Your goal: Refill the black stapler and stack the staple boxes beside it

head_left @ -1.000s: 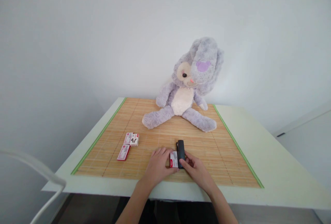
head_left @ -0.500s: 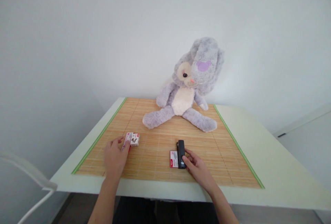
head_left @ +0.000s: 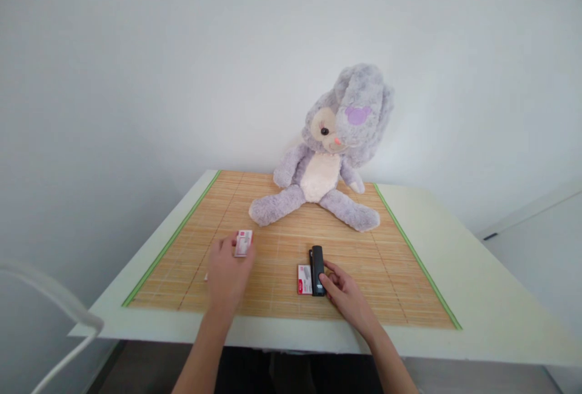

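Note:
My left hand [head_left: 226, 274] is over the left part of the bamboo mat [head_left: 282, 297], its fingers closed on a small red and white staple box [head_left: 244, 242]. A sliver of another box [head_left: 206, 276] shows at its left edge. My right hand [head_left: 344, 293] grips the near end of a black stapler [head_left: 317, 268], which lies on the mat. A flat red and white staple box [head_left: 304, 279] lies right beside the stapler, on its left.
A grey plush rabbit [head_left: 328, 157] sits at the back of the mat against the white wall. The mat lies on a pale table [head_left: 464, 273]. A white curved chair part [head_left: 54, 303] is at the lower left.
My left hand left the box by the stapler, went to the boxes on the left, took hold of one and is moving it rightward. My right hand stayed on the stapler.

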`<state>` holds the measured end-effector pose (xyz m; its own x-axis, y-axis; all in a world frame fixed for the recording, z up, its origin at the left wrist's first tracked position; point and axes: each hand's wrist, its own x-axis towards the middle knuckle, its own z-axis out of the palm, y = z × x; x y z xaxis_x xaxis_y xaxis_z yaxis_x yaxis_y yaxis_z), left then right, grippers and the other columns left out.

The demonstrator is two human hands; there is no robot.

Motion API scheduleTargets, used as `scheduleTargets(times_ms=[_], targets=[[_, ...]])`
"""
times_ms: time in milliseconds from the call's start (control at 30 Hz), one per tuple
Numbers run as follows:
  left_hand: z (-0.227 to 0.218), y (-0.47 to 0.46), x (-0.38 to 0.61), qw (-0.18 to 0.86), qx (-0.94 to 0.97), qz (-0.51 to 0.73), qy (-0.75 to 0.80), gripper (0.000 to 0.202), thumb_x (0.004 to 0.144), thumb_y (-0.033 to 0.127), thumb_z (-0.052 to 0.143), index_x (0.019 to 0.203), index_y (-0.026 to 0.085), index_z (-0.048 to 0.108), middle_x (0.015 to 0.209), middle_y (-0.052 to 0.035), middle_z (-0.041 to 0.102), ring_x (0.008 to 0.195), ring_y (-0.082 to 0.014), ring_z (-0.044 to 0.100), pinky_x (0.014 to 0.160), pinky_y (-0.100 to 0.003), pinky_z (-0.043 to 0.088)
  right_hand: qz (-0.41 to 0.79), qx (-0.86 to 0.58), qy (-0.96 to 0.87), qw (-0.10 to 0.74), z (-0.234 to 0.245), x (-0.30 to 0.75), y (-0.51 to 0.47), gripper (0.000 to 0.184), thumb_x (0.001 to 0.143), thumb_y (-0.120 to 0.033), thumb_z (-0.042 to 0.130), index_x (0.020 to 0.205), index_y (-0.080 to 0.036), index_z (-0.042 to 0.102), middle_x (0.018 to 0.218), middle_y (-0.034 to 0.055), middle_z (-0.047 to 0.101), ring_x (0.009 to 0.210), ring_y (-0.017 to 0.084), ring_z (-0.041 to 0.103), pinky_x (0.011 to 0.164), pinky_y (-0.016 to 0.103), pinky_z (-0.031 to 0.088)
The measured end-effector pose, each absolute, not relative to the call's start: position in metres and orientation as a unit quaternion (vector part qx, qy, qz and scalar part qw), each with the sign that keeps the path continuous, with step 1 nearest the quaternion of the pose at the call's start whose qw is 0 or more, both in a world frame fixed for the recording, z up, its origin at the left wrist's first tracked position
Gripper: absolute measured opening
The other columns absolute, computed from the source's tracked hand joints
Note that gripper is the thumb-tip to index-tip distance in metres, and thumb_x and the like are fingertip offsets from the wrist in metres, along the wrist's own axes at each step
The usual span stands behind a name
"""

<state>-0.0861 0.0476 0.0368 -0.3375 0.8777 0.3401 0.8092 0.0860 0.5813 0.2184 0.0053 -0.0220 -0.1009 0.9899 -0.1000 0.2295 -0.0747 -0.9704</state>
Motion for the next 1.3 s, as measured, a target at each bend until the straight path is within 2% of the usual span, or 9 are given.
scheduleTargets(times_ms=[167, 300, 433, 533, 667, 933, 1200, 1300], targets=[[0.023, 0.013, -0.008, 0.215, 0.638, 0.328, 0.663, 0.045, 0.090, 0.041, 0.062, 0.132, 0.024, 0.060, 0.119, -0.0093, 0.065, 0.107, -0.0262, 0.064, 0.091, -0.038, 0.050, 0.497, -0.541, -0.561, 0.383, -0.016, 0.217, 0.006, 0.068, 0.096, -0.061, 0.059, 0.147, -0.016, 0.052, 0.068, -0.0051, 0.050, 0.060, 0.013, 0.046, 0.057, 0.027, 0.035], [0.015, 0.004, 0.018, 0.265, 0.652, 0.291, 0.648, 0.039, 0.088, 0.039, 0.065, 0.124, 0.024, 0.063, 0.116, -0.0106, 0.065, 0.101, -0.0256, 0.066, 0.086, -0.036, 0.050, 0.497, -0.536, -0.562, 0.388, -0.015, 0.216, 0.006, 0.070, 0.095, -0.063, 0.059, 0.146, -0.015, 0.052, 0.068, -0.0051, 0.049, 0.061, 0.014, 0.047, 0.057, 0.027, 0.036], [0.016, 0.003, 0.018, 0.286, 0.636, 0.316, 0.643, 0.035, 0.095, 0.049, 0.056, 0.118, 0.025, 0.066, 0.111, -0.0100, 0.068, 0.096, -0.0257, 0.067, 0.085, -0.038, 0.050, 0.481, -0.544, -0.565, 0.392, -0.018, 0.216, 0.004, 0.067, 0.095, -0.062, 0.060, 0.145, -0.017, 0.054, 0.069, -0.0048, 0.049, 0.063, 0.014, 0.049, 0.058, 0.028, 0.037], [0.016, 0.003, 0.015, 0.299, 0.629, 0.343, 0.631, 0.033, 0.100, 0.045, 0.048, 0.115, 0.025, 0.069, 0.108, -0.0086, 0.070, 0.097, -0.0246, 0.068, 0.089, -0.039, 0.051, 0.471, -0.553, -0.566, 0.390, -0.019, 0.216, 0.004, 0.066, 0.095, -0.062, 0.059, 0.144, -0.018, 0.054, 0.069, -0.0046, 0.049, 0.063, 0.015, 0.049, 0.059, 0.028, 0.037], [0.012, 0.005, 0.016, 0.325, 0.626, 0.357, 0.613, 0.027, 0.099, 0.037, 0.050, 0.110, 0.023, 0.071, 0.105, -0.0075, 0.073, 0.096, -0.0224, 0.069, 0.089, -0.037, 0.052, 0.459, -0.551, -0.580, 0.387, -0.018, 0.213, 0.002, 0.064, 0.095, -0.061, 0.058, 0.142, -0.017, 0.056, 0.070, -0.0037, 0.050, 0.065, 0.016, 0.049, 0.061, 0.029, 0.039], [0.011, 0.009, 0.019, 0.347, 0.619, 0.341, 0.617, 0.025, 0.099, 0.033, 0.052, 0.110, 0.022, 0.072, 0.106, -0.0072, 0.075, 0.094, -0.0200, 0.070, 0.087, -0.034, 0.054, 0.448, -0.556, -0.584, 0.387, -0.025, 0.209, 0.001, 0.064, 0.096, -0.061, 0.058, 0.142, -0.017, 0.055, 0.071, -0.0038, 0.049, 0.066, 0.016, 0.049, 0.062, 0.029, 0.040], [0.012, 0.006, 0.018, 0.349, 0.620, 0.359, 0.604, 0.030, 0.100, 0.041, 0.050, 0.110, 0.024, 0.073, 0.108, -0.0073, 0.075, 0.098, -0.0221, 0.070, 0.089, -0.036, 0.053, 0.441, -0.564, -0.583, 0.384, -0.027, 0.210, 0.002, 0.065, 0.095, -0.062, 0.058, 0.142, -0.016, 0.056, 0.071, -0.0033, 0.051, 0.065, 0.016, 0.049, 0.061, 0.029, 0.040], [0.016, 0.002, -0.004, 0.310, 0.616, 0.364, 0.626, 0.033, 0.100, 0.046, 0.049, 0.110, 0.025, 0.073, 0.112, -0.0062, 0.075, 0.100, -0.0236, 0.070, 0.092, -0.038, 0.052, 0.444, -0.563, -0.580, 0.385, -0.027, 0.211, 0.002, 0.066, 0.094, -0.062, 0.059, 0.142, -0.017, 0.056, 0.071, -0.0035, 0.050, 0.065, 0.016, 0.049, 0.061, 0.029, 0.039]])
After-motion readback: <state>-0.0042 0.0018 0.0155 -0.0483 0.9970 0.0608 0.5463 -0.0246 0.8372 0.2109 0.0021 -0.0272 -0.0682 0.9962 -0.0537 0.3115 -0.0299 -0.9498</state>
